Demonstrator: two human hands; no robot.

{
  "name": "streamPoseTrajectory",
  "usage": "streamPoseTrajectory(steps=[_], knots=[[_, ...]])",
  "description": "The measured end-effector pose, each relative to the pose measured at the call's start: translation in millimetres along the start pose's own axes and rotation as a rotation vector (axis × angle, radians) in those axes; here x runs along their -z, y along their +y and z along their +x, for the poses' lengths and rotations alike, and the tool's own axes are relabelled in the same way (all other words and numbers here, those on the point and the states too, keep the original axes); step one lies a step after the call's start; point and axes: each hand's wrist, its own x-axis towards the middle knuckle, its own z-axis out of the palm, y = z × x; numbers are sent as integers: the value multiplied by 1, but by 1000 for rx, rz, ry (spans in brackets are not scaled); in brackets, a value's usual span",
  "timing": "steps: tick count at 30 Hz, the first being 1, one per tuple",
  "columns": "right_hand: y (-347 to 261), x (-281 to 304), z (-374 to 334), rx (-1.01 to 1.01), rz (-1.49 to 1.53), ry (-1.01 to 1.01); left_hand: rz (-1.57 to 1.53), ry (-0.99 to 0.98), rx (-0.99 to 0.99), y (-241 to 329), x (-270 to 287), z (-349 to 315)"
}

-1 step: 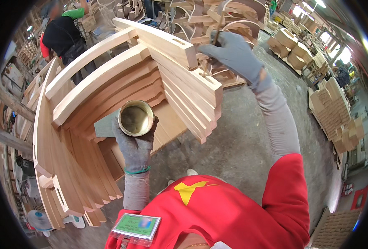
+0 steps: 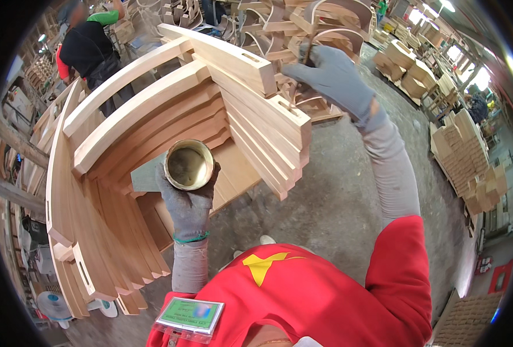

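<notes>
Head view: left hand [image 2: 188, 202] grips tin [image 2: 188, 164] at center, fingers wrapped under it. Right hand [image 2: 331, 78] at 1 o'clock pinches brush [image 2: 308, 43] over slotted rail [image 2: 227, 55]. Best keep tin level, dab into slot only. Stacked rails [image 2: 112, 191] crowd 9 o'clock; coworker [image 2: 89, 49] at 11.

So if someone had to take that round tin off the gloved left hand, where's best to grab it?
Grip the round tin by its side wall just under the rim, coming from above and the far side. Its mouth faces up and open, and the left hand already wraps the lower near side.
</notes>
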Motion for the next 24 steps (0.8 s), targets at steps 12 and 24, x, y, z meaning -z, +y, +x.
streamPoseTrajectory(steps=[12, 24], knots=[[7, 3, 12, -32, -45, -51, 23, -47, 3, -12, -17, -1], [-2, 45, -54, -108, 486, 141, 52, -69, -65, -23, -31, -23]])
